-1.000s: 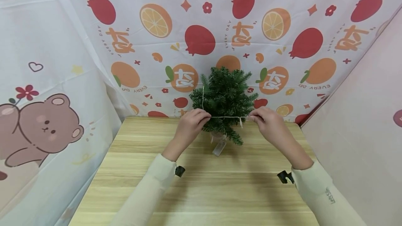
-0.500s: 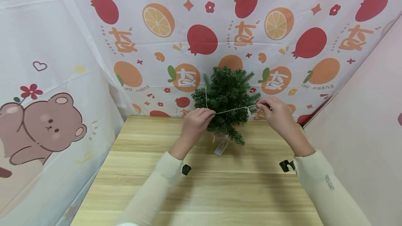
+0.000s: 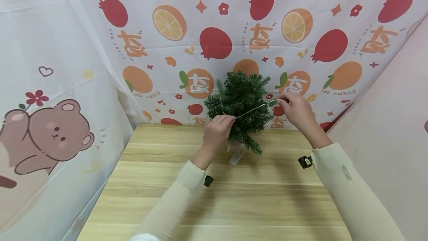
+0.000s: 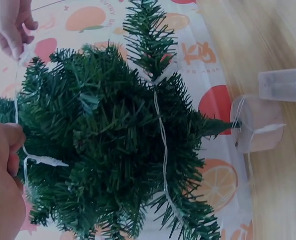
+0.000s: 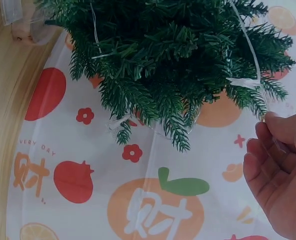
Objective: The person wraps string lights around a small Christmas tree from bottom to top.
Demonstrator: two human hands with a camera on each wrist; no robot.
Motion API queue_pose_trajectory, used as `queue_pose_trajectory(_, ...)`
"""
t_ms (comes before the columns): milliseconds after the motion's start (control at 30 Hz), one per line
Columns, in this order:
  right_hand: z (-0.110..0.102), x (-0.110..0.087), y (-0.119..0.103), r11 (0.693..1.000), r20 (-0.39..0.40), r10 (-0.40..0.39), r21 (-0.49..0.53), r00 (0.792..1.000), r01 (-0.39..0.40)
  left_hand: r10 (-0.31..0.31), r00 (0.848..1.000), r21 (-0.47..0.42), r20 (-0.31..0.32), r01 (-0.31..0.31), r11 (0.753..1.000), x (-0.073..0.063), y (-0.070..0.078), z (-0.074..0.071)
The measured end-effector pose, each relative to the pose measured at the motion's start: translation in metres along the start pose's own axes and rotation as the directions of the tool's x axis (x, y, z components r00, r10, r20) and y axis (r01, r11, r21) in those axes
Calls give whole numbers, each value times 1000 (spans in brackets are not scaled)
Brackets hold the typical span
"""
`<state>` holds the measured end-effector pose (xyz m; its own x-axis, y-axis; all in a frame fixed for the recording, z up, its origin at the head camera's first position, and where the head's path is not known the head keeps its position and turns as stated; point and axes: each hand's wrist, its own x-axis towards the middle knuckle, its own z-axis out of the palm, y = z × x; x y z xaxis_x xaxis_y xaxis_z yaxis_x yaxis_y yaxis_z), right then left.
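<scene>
A small artificial Christmas tree [image 3: 245,96] stands at the table's back edge. My left hand [image 3: 216,131] pinches a string-light wire [image 3: 250,111] in front of the tree's lower left side. To the right, my right hand [image 3: 297,112] pinches the same wire, which runs taut between the hands and slants up to the right. In the left wrist view, a pale bulb [image 4: 49,161] hangs near the left fingers, and more wire [image 4: 163,140] lies across the lower branches. The right wrist view has another bulb [image 5: 244,82] just above the right fingertips.
The tree's round base [image 4: 268,117] sits on the wooden table [image 3: 214,207]. A clear plastic box [image 3: 236,157] lies in front of it. A fruit-print cloth [image 3: 187,51] hangs close behind the tree, with pale cloth walls on both sides.
My right hand has moved up and slightly right, so the wire changes from level to slanting. The left hand has shifted a little right, with its pinch kept.
</scene>
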<state>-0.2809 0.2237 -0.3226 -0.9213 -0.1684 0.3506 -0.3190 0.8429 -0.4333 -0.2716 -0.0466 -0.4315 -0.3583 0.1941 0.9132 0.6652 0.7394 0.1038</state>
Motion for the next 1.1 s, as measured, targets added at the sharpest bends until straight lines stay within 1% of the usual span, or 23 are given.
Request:
queue_pose_trajectory(133, 3, 10, -1, 1000, -10, 10, 3, 1000, -10, -37, 999, -24, 7, 37, 999, -1, 4, 3)
queue_pose_trajectory(300, 5, 20, -1, 1000, -17, 5, 3, 1000, -5, -100, 995, -71, 10, 100, 992, -2, 8, 5)
queue_pose_trajectory(400, 5, 24, -2, 1000, -24, 3, 21, 1000, -2, -147, 989, -98, 30, 149, 984, -3, 8, 7)
queue_pose_trajectory(500, 7, 28, -2, 999, -33, 3, 49, 999, -2, -196, 979, -126, 59, 202, 971, -5, 8, 9)
queue_pose_trajectory(600, 10, 30, -1, 997, -22, 23, 79, 999, -21, -236, 969, -165, 73, 245, 955, -6, 8, 9)
queue_pose_trajectory(733, 17, 32, 3, 988, 15, 85, 130, 996, -86, -267, 961, -199, 75, 277, 940, -6, 8, 9)
queue_pose_trajectory(833, 24, 33, 8, 978, 32, 126, 162, 992, -129, -283, 956, -201, 81, 293, 935, -6, 8, 9)
queue_pose_trajectory(1000, 37, 35, 16, 972, 53, 146, 175, 988, -153, -305, 946, -202, 109, 322, 925, -7, 8, 9)
queue_pose_trajectory(1100, 41, 34, 18, 965, 65, 155, 204, 986, -165, -316, 941, -199, 121, 335, 921, -7, 10, 10)
